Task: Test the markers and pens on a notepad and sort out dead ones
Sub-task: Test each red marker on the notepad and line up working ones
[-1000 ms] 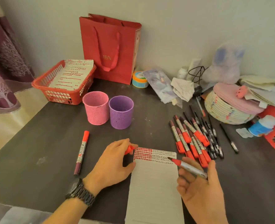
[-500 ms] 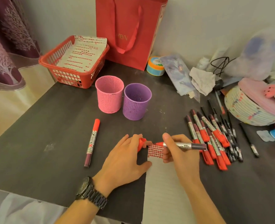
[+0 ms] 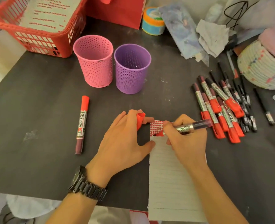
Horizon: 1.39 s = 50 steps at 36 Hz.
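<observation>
Silver-labelled marker with a dark maroon tail (image 3: pixel 190 126) is slanted in the right hand (image 3: pixel 186 143), fingers curled close round the barrel. Its red tip is down on the white lined notepad (image 3: pixel 169 183). The tip sits at the near edge of a block of red test marks (image 3: pixel 156 126) in the pad's far left corner. The notepad lies lengthwise near the middle of the dark grey counter (image 3: pixel 36 159), its near end reaching past the counter's near edge.

Left hand (image 3: pixel 122 144) rests just left of the pad, thumb touching the pad's left edge. A red plastic cap (image 3: pixel 140 118) is pinched among its fingers, open end up. A black link-band wristwatch (image 3: pixel 86 183) is on that wrist.

Further left, well apart from the hands, a lone red-capped marker (image 3: pixel 82 125) lies flat with its cap towards the far side.

Beyond the hands, a pink perforated cup (image 3: pixel 94 62) and a purple perforated cup (image 3: pixel 132 70) stand upright just beside each other; contact cannot be told.

To the right is a heap of red-capped markers (image 3: pixel 217 109), overlapping, caps mostly towards the near side. Thin black pens (image 3: pixel 244 107) are mixed in along its right.

Far left, a red plastic basket (image 3: pixel 41 41) holds paper sheets with red marks (image 3: pixel 49 13). A red paper bag (image 3: pixel 117 10) stands beside it, then a round orange-and-blue tub (image 3: pixel 152 21). At far right is a pale woven basket (image 3: pixel 259 70).
</observation>
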Tool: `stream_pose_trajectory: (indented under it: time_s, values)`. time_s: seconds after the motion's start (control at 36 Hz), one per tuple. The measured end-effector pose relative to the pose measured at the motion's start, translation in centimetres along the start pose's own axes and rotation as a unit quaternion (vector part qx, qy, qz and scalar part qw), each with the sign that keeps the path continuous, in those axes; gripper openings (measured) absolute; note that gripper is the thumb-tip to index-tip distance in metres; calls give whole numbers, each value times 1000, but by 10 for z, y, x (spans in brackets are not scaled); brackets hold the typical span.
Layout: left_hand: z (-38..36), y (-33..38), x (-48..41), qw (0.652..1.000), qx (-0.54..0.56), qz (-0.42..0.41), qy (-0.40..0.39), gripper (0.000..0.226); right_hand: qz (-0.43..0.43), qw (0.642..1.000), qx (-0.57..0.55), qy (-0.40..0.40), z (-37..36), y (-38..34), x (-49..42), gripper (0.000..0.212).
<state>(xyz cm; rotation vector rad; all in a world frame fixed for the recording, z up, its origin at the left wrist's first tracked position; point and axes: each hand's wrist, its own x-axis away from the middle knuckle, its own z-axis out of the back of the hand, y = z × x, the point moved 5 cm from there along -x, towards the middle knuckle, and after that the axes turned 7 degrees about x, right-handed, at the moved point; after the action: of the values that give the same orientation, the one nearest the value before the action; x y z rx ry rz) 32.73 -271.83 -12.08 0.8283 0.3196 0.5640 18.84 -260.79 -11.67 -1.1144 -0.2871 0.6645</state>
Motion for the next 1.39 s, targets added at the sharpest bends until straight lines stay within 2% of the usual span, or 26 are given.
stream_pose_trajectory:
  time_s: [0.72,1.39]
  values:
    - [-2,-2,0,1000,-11,3,2,63,1,999,53,-7,-4,-4,0,26]
    - [-3,-3,0,1000,-23,-14,13,65,-13,999,45,-4,-3,-1,-1,29]
